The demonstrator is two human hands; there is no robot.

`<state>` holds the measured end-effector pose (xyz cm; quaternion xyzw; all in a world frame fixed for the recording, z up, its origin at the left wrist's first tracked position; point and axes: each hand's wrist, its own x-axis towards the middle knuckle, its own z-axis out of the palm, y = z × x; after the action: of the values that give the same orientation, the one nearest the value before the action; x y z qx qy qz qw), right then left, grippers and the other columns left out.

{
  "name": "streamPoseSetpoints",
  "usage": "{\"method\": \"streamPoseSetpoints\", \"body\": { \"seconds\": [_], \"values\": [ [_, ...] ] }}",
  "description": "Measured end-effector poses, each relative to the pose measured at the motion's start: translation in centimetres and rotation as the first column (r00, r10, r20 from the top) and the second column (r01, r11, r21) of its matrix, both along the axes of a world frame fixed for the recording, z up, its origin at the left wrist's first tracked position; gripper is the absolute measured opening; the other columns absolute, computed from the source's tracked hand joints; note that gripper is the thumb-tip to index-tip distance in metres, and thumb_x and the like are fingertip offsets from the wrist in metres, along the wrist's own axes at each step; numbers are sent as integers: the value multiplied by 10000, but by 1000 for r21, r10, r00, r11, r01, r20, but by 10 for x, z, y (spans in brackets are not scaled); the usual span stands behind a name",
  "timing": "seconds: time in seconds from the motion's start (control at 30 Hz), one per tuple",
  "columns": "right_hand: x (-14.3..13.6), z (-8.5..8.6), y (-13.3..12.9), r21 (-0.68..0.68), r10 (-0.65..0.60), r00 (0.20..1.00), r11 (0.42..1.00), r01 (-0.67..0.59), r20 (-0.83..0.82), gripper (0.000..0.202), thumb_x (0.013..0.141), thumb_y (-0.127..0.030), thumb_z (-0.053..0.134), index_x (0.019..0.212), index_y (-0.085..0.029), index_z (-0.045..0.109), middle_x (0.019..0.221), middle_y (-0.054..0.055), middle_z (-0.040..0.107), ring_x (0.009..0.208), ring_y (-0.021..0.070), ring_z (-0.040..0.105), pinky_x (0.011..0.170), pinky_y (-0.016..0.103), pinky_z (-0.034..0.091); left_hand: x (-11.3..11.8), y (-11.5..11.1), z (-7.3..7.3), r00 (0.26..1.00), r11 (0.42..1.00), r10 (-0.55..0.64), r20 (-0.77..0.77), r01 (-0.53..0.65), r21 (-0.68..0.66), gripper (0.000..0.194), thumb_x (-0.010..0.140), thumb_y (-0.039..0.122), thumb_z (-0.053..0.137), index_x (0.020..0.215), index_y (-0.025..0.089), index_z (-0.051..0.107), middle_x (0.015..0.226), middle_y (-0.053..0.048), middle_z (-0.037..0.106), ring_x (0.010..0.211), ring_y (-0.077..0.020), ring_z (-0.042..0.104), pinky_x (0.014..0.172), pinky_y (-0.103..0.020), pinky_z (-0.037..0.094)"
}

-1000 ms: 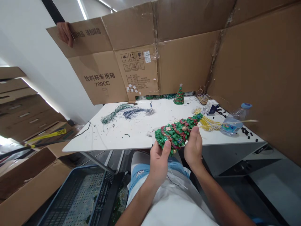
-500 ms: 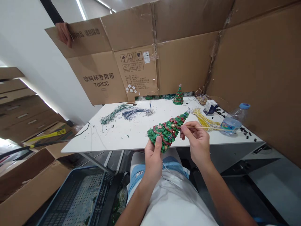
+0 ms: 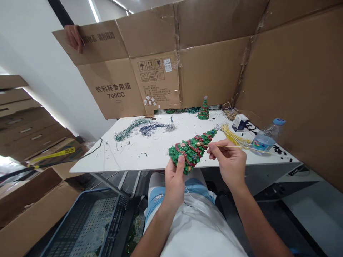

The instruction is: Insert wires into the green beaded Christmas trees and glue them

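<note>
My left hand [image 3: 175,175] is closed round the wide base of a green Christmas tree figure [image 3: 191,151] with red garlands and gold balls, which lies tilted with its star tip to the upper right. My right hand [image 3: 227,157] pinches a thin yellow wire [image 3: 241,146] close to the tree's right side; the wire stretches right, in front of the bottle. Whether its end touches the tree is too small to tell. Behind them, a bundle of yellow wires [image 3: 233,135] lies on the white table [image 3: 128,157].
A second small tree [image 3: 203,110] stands near the cardboard wall [image 3: 211,71]. Green wires [image 3: 131,129], blue wires [image 3: 155,127], a small box [image 3: 240,122] and a bottle [image 3: 264,139] are on the table. Another person's hand [image 3: 74,37] grips the cardboard. A blue crate [image 3: 80,203] sits lower left.
My right hand has moved slightly right, away from the tree, with the yellow wire still pinched. The tree and my left hand have hardly moved.
</note>
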<state>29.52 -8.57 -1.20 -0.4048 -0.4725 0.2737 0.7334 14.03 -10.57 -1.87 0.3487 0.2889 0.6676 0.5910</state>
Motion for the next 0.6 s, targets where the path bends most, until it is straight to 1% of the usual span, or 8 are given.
{"method": "streamPoseSetpoints", "body": {
  "seconds": [0.07, 0.2, 0.3, 0.37, 0.43, 0.5, 0.6],
  "values": [
    [1, 1, -1, -5, -20, 999, 1000, 20, 45, 152, 912, -338, 890, 837, -221, 828, 712, 7, 764, 575, 133, 659, 551, 258, 546, 0, -1, 0, 1000, 1000, 2, -6, -2, 11, 585, 908, 586, 878, 1328, 190, 780, 1353, -144, 806, 1342, -343, 728, 1174, -449, 564],
    [1, 1, -2, -1, -55, 997, 998, 55, 47, 149, 917, -330, 882, 829, -223, 827, 699, -2, 753, 566, 125, 647, 539, 249, 539, -1, -1, -2, 1000, 1000, -2, -20, 2, 23, 577, 928, 572, 865, 1352, 191, 770, 1384, -143, 793, 1369, -337, 711, 1192, -437, 547],
    [-1, 2, -1, -14, -62, 995, 998, 63, 76, 139, 915, -324, 885, 836, -222, 833, 711, -3, 751, 575, 120, 646, 550, 245, 543, -1, -1, -2, 1000, 1000, -9, -11, 9, 22, 588, 920, 579, 871, 1351, 191, 772, 1369, -143, 799, 1363, -341, 714, 1184, -441, 554],
    [-2, 2, -1, -6, -63, 996, 998, 64, 60, 133, 907, -321, 894, 844, -222, 830, 723, -5, 748, 578, 115, 643, 551, 239, 541, -1, -1, -2, 1000, 1000, -17, -3, 17, 15, 602, 907, 582, 881, 1353, 193, 771, 1358, -141, 803, 1357, -342, 717, 1180, -446, 558],
    [-3, 2, 0, 3, -47, 999, 999, 47, -6, 139, 876, -310, 926, 896, -231, 813, 714, -20, 744, 565, 113, 643, 528, 228, 525, -1, -1, -1, 1000, 1000, -17, 4, 17, 2, 619, 888, 586, 897, 1347, 189, 773, 1348, -143, 807, 1350, -344, 721, 1177, -447, 561],
    [-2, 1, 1, 9, -9, 997, 1000, 10, -80, 192, 854, -294, 950, 923, -242, 779, 692, -33, 739, 556, 116, 648, 507, 219, 505, -1, -2, 0, 1000, 1000, -11, 12, 12, -14, 627, 869, 587, 913, 1331, 184, 779, 1337, -144, 810, 1343, -347, 726, 1175, -446, 563],
    [0, 0, 2, 39, 100, 983, 995, -95, -151, 182, 872, -290, 940, 901, -241, 767, 703, -17, 748, 592, 130, 663, 512, 225, 507, 0, -1, 1, 1000, 999, -1, 24, 2, -32, 630, 845, 585, 934, 1307, 181, 788, 1320, -145, 817, 1341, -351, 730, 1182, -451, 559]
  ]
}}
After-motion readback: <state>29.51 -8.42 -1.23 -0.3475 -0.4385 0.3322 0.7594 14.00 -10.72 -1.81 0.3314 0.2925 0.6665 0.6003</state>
